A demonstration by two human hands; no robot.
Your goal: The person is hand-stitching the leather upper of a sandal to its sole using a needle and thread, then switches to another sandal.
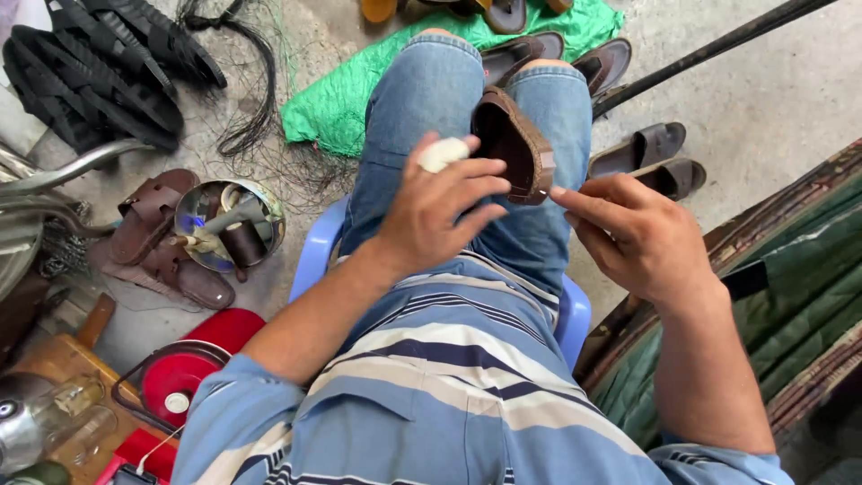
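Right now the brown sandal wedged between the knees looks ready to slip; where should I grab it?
Probably pinch the brown sandal across its near rim, coming from the right hand side: it stands on edge, and the left hand covers the other side.

Grey concrete floor [772, 81], green cloth [341, 103], blue plastic stool [314, 256], daylight

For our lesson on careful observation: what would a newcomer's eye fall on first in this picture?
At centre, a brown leather sandal is wedged upright between the person's knees in blue jeans, with the left hand against it, index finger wrapped in white, and the right hand pointing at its edge. Behind lies a bright green mesh cloth. At left, a round metal tin of thread spools sits on the concrete floor.
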